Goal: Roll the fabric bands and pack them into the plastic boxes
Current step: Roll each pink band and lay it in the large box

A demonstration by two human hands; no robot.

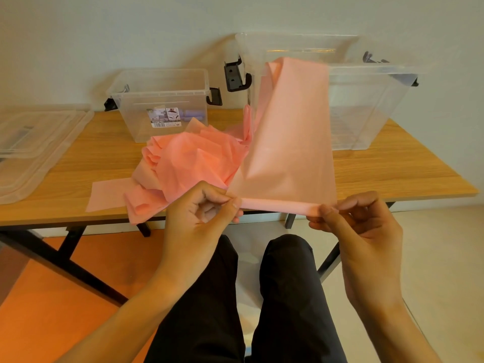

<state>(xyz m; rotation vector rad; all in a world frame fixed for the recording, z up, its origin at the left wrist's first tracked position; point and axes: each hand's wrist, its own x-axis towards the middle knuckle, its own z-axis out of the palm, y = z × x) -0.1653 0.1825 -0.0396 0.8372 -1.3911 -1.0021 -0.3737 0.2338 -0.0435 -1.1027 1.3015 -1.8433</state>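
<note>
The small plastic box (pixel 159 100) at 11 o'clock bears a label (pixel 166 117) reading "Storage Box". The left hand (pixel 201 205) and right hand (pixel 358 218) pinch the rolled edge of the pink fabric band (pixel 288 153) at 6 o'clock.

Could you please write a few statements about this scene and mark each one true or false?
1. The left hand and the right hand both pinch the rolled near edge of the pink band. True.
2. The small box is empty. False: purple rolls lie inside it.
3. The large box stands on the table, behind the held band. True.
4. Both boxes are closed. False: they are open, and a clear lid lies at the table's left end.
5. The loose fabric pile lies on the floor. False: it lies on the table.
</note>
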